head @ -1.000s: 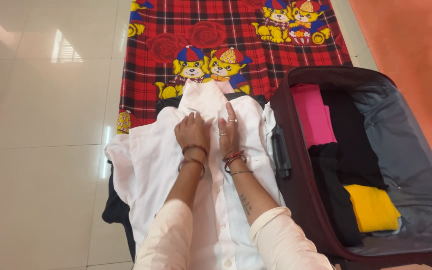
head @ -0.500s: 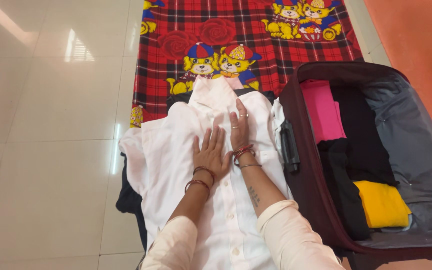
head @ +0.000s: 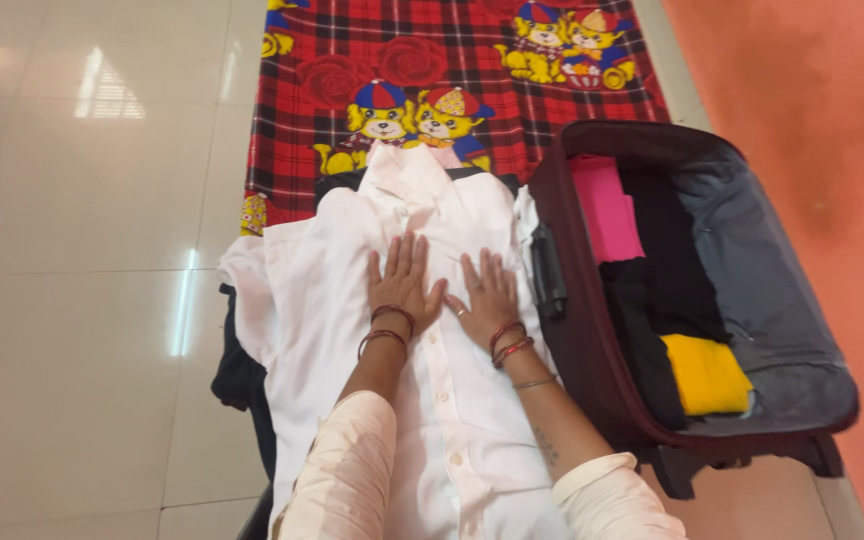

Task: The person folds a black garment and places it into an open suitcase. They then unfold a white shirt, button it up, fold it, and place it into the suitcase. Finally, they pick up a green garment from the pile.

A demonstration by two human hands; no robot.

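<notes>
Head view: left hand [head: 404, 283] and right hand [head: 487, 296] lie flat, fingers spread and gripping nothing, on a smooth white button-up shirt [head: 352, 300] spread over dark cloth on glossy floor tiles [head: 72, 300], beside an open maroon suitcase [head: 582, 350].

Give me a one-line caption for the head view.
Both hands, left hand and right hand, press flat on a white shirt beside an open suitcase.

head view | looks steeply down from above | close over floor [head: 72, 330] | single view

Smooth cloth shirt [head: 452, 420]; glossy, probably tiled floor [head: 72, 300].
</notes>
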